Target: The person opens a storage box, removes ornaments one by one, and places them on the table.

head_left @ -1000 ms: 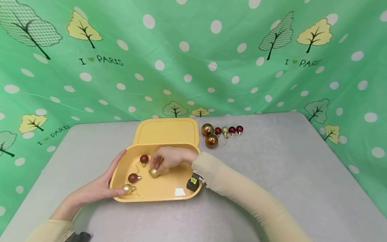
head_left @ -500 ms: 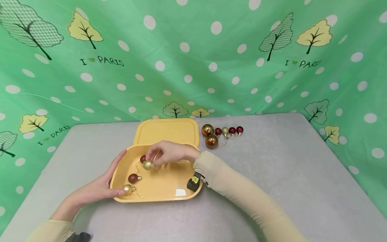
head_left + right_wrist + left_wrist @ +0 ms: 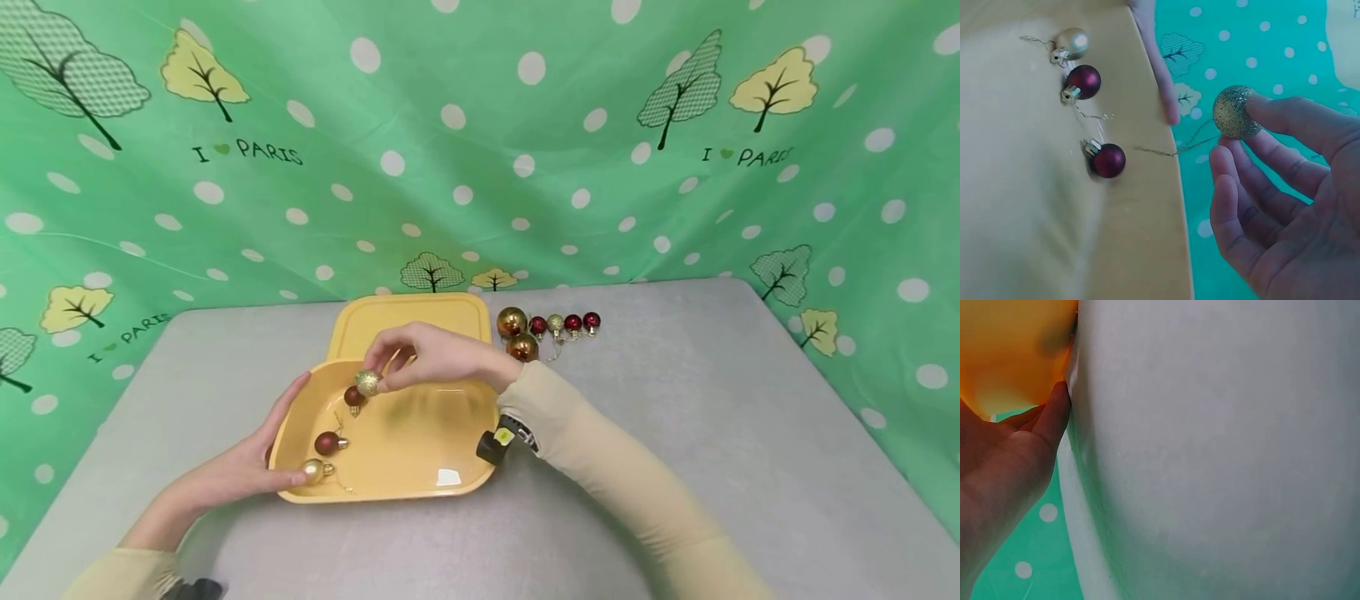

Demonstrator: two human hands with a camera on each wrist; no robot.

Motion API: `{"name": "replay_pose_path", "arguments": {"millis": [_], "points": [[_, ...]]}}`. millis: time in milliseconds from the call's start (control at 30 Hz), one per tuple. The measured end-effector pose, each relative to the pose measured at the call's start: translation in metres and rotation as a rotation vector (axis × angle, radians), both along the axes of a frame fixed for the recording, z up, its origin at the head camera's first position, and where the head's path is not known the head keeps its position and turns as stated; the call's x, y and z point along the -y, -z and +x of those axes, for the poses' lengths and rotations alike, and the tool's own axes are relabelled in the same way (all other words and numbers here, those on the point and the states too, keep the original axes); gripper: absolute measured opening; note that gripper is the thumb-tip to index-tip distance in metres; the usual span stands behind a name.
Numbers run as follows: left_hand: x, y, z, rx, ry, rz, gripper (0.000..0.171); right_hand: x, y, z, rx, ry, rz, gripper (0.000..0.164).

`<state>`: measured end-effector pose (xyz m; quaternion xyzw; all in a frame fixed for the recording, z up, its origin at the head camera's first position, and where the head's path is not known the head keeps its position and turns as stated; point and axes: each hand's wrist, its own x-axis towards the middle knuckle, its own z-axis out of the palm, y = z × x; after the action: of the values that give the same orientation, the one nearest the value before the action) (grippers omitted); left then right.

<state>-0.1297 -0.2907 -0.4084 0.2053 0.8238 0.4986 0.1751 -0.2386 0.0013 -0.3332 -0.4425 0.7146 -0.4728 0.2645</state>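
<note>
My right hand point(image 3: 431, 358) pinches a gold glitter Christmas ball point(image 3: 367, 382) between thumb and fingertips, above the back left of a yellow plastic box point(image 3: 405, 497). A thin gold loop trails from the ball in the right wrist view. My left hand point(image 3: 243, 462) grips the left end of the box, fingers along its outer wall and thumb at the front corner. Inside, along that end, lie a dark red ball point(image 3: 353, 397), a second dark red ball point(image 3: 327, 442) and a smooth gold ball point(image 3: 313, 471) by the thumb.
Behind the box lies its yellow lid point(image 3: 412, 312). To the lid's right are two large shiny gold balls point(image 3: 522, 347) and a row of small balls, red point(image 3: 573, 323) and gold glitter point(image 3: 554, 322). A green dotted cloth point(image 3: 480, 150) hangs behind the grey table point(image 3: 675, 400).
My right hand has lifted the gold glitter ball from the box floor and carried it up and back, slightly left. The left hand keeps its hold on the box.
</note>
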Motion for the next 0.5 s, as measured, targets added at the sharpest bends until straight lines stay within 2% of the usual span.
{"name": "replay_pose_path", "arguments": {"millis": [167,333,500], "points": [[0.0,0.001,0.0,0.002,0.001,0.011,0.116,-0.015,-0.001,-0.002,-0.02,0.04,0.009,0.023],[0.0,0.002,0.0,-0.027,0.015,0.018,0.115,-0.034,0.002,-0.006,-0.032,0.079,0.036,0.022],[0.002,0.002,0.0,-0.004,-0.001,0.016,0.114,-0.054,0.002,-0.009,-0.042,0.123,0.031,0.022]]}}
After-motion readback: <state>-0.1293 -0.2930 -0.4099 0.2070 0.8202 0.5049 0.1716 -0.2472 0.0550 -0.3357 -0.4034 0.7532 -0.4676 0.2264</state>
